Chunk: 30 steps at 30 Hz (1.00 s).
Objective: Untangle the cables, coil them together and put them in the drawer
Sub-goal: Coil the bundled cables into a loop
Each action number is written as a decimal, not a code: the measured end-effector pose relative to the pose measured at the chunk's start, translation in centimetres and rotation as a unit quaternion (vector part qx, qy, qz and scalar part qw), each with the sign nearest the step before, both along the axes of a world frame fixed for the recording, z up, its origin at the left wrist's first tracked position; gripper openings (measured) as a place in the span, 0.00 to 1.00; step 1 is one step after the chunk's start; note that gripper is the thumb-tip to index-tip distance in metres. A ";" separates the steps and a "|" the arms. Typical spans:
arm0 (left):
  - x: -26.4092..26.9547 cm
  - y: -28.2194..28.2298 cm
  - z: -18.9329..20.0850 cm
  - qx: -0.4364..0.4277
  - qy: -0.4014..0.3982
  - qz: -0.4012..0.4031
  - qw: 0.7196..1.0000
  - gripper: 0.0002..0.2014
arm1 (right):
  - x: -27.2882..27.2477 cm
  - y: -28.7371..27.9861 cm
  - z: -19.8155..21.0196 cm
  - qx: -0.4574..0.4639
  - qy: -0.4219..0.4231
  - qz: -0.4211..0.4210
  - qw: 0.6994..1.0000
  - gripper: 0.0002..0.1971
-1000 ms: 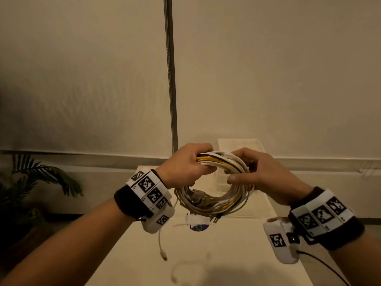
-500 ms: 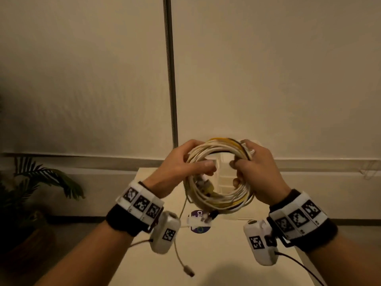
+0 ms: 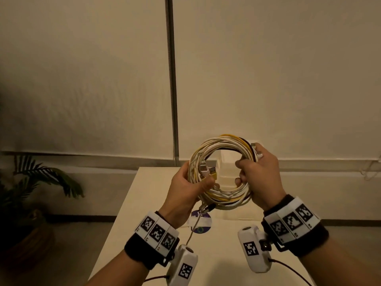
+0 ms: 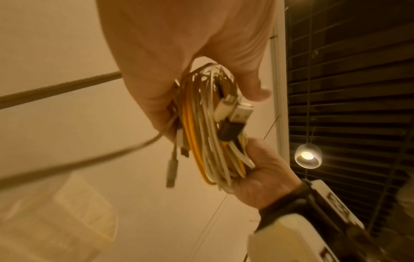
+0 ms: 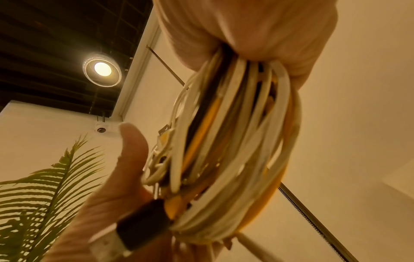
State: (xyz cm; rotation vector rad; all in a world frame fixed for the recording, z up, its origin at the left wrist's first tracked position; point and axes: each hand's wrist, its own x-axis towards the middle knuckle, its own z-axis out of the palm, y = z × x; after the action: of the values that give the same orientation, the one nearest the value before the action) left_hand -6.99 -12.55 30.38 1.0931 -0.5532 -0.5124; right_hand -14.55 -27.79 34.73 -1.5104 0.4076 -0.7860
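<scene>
Office-like or studio room, plain pale wall panels (image 3: pixel 82 79) split by a metal strip (image 3: pixel 172 79), white table (image 3: pixel 148 203), potted palm (image 3: pixel 31 193) in the corner, dark slatted ceiling (image 4: pixel 358 88) with a round recessed lamp (image 5: pixel 102 69)

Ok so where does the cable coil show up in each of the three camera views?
Head: cable coil at centre, held upright between both hands above the table.
Left wrist: centre, seen edge-on.
Right wrist: centre-right, edge-on.
Shared landmark: the yellow cable in the coil shows in all three.
</scene>
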 end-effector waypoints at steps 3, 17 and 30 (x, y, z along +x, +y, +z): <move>-1.0 -0.9 0.4 -0.009 -0.001 0.101 0.995 0.23 | -0.1 0.2 -0.5 0.010 -0.002 -0.018 1.000 0.14; -0.5 -2.4 1.8 0.016 -0.037 0.066 0.997 0.13 | -1.3 1.0 -2.8 0.043 -0.030 -0.019 0.998 0.11; 1.8 -1.0 5.6 0.121 -0.207 -0.040 0.970 0.14 | -3.6 -2.2 2.0 -0.082 0.067 0.204 0.973 0.39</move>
State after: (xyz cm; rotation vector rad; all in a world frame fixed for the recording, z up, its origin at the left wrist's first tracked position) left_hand -5.16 -13.58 35.98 1.4277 -0.9198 -0.4289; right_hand -18.11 -30.02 36.76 -1.7351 0.1216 -0.4018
